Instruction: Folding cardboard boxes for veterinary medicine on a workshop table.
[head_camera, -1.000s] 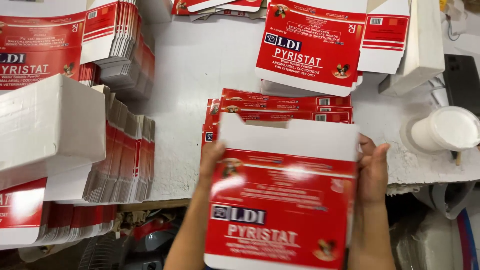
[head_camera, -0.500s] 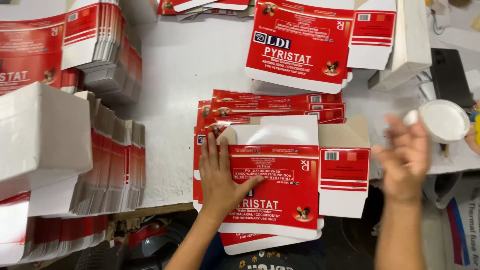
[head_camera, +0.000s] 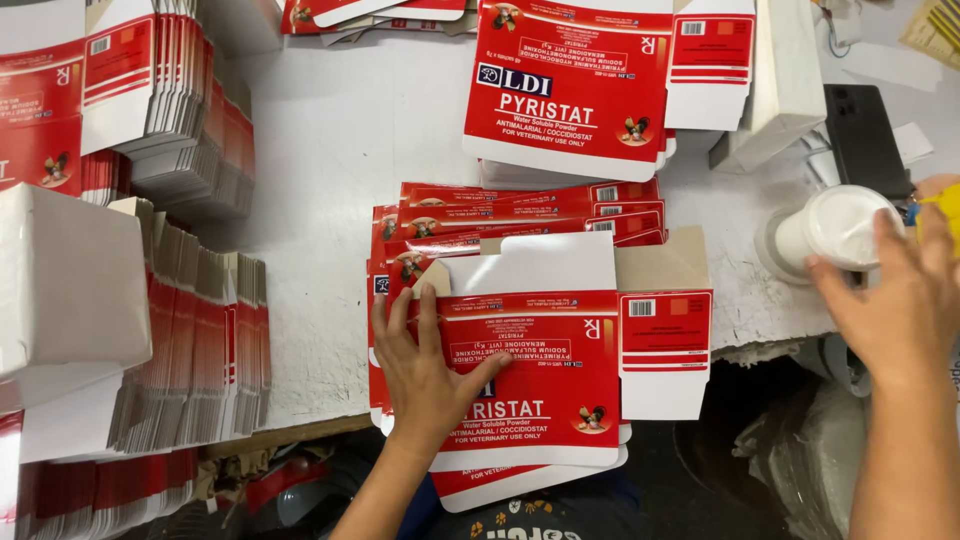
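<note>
Around flat carton (head_camera: 560, 370): carton stacks (head_camera: 190, 350), white cup (head_camera: 835, 228)

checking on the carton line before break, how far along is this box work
Done, it seems: several red and white flat cartons lie fanned on the white table. In hand: the left hand presses flat on the top red and white carton blank, while the right hand touches a white round tub. Left: tall upright stacks of flat cartons stand at the left.
</note>
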